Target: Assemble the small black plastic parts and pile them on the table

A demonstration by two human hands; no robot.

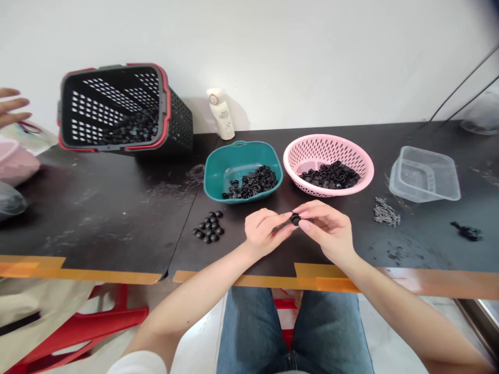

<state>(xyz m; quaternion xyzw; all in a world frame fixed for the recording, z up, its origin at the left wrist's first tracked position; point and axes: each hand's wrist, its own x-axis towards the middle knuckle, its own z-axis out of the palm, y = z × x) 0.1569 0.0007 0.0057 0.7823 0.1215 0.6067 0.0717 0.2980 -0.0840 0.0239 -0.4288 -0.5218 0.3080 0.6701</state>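
Between the fingertips of both hands is a small round black part (296, 219), held above the table near its front edge. My left hand (265, 228) pinches it from the left, and my right hand (329, 227) grips it from the right with thumb and fingers. To the left lies a cluster of black round parts (209, 226). Behind my hands stand a teal basin (210, 179) and a pink perforated basket (367, 171), each with many small black pieces inside. A pile of small grey pieces (386, 212) lies right of my right hand.
A dark crate with red trim (177, 114) holds more black pieces. Beside it stands a white bottle (222, 115). A clear plastic container (424, 176) and some black pieces (467, 231) are at right. Another person's hand (11, 106) shows at far left. Orange tape (249, 279) lines the table edge.
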